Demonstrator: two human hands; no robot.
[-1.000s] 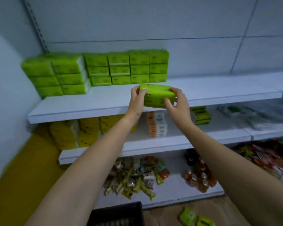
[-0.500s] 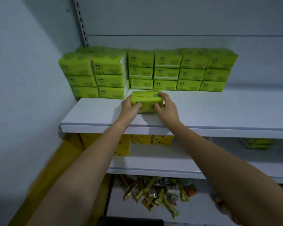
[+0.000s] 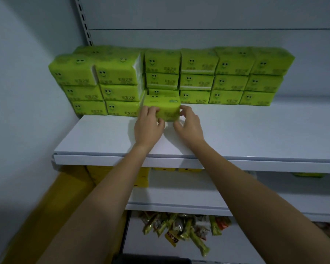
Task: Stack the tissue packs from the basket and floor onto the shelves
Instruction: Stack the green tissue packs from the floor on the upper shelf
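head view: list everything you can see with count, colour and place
top shelf: one, white, upper level
stacked tissue packs: eighteen fronts showing, green, three high along the top shelf's back
held tissue pack: one, green, top shelf, in front of the stack
yellow packs: several, yellow, middle shelf, mostly hidden
snack packets: many, mixed colours, lowest shelf
left grip: one, bare, holds the pack's left end
right grip: one, bare, holds its right end

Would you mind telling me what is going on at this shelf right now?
A person is stocking green tissue packs. The left hand and right hand hold one tissue pack at its ends, on the upper shelf, right in front of the stacked packs along the back wall.
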